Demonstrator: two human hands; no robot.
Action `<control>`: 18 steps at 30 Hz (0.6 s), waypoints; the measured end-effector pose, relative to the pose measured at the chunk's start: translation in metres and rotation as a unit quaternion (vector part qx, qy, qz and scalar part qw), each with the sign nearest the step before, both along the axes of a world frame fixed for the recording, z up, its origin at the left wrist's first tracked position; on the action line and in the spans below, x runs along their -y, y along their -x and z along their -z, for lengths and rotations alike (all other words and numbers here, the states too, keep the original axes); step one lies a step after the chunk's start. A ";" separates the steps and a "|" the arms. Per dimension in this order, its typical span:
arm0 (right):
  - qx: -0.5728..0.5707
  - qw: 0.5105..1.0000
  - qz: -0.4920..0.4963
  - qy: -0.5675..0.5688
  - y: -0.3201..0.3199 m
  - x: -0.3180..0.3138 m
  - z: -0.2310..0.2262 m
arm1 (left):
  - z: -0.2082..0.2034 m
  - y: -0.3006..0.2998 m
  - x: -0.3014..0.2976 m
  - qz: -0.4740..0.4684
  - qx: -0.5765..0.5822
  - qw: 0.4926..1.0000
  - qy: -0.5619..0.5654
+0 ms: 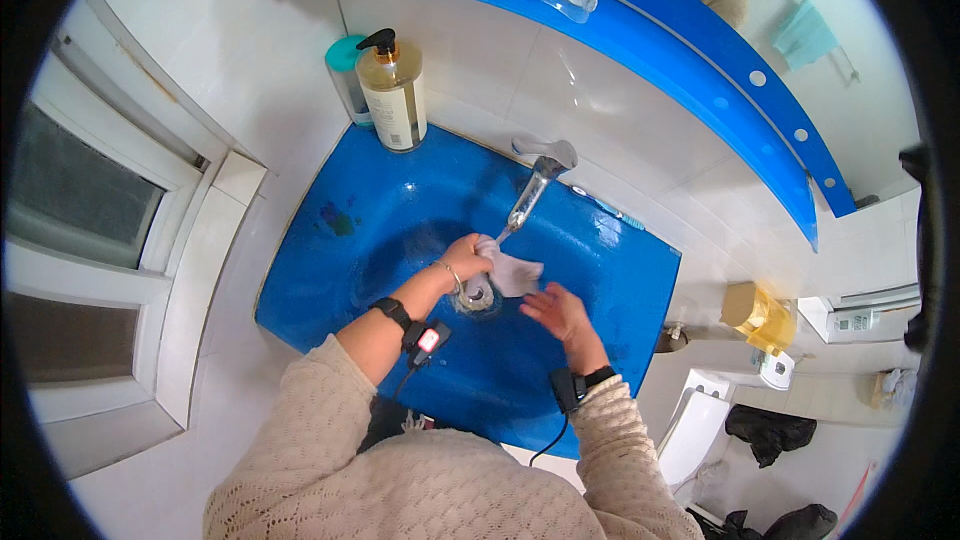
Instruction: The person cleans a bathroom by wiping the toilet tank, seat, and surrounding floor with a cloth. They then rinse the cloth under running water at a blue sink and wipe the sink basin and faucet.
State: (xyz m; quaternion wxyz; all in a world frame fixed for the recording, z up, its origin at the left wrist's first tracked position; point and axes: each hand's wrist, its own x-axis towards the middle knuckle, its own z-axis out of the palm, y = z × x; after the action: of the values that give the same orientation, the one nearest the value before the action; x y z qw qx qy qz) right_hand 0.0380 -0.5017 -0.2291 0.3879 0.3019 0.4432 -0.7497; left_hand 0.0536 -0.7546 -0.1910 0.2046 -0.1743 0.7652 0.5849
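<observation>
A small pale pinkish-grey cloth [515, 275] hangs under the spout of the chrome tap [540, 185], over the blue sink [330, 285]. My left hand [466, 258] is closed round one end of it, close to the water stream. The other end spreads out toward my right hand [556, 312], which is open, fingers apart, just beside the cloth; whether they touch I cannot tell. Below my left hand, more pale material [476, 292] shows near the drain, with wet shine around it.
A pump bottle [395, 100] and a green-lidded container [347, 75] stand at the sink's back left corner. A toothbrush [607, 208] lies along the back rim. Above runs a blue shelf [660, 50] under a mirror. A window [90, 190] is at left.
</observation>
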 end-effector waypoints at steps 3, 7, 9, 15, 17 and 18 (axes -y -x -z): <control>0.034 0.989 -0.105 0.095 -0.015 0.062 0.011 | 0.012 -0.027 0.000 -0.007 -0.114 0.993 -0.007; 0.067 0.964 -0.085 0.243 0.010 0.095 0.026 | -0.008 -0.050 -0.014 0.120 -0.171 0.976 -0.059; 0.078 0.975 -0.071 0.193 0.018 0.106 0.029 | -0.024 -0.057 -0.009 0.135 -0.136 0.980 -0.057; 0.002 0.965 -0.230 0.126 0.016 0.111 -0.025 | 0.024 -0.036 0.038 -0.165 -0.137 0.960 -0.179; -0.002 0.960 -0.251 0.121 0.012 0.111 -0.043 | 0.026 -0.030 0.024 -0.174 -0.091 0.933 -0.302; -0.001 0.950 -0.268 0.160 0.011 0.108 -0.048 | 0.026 -0.028 0.017 -0.148 -0.077 0.916 -0.364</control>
State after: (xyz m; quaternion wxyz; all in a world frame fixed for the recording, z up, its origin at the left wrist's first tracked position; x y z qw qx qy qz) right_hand 0.0268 -0.6097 -0.1808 0.6173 0.1057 0.3819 -0.6796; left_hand 0.0816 -0.7720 -0.2169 0.1051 -0.1537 0.4783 0.8582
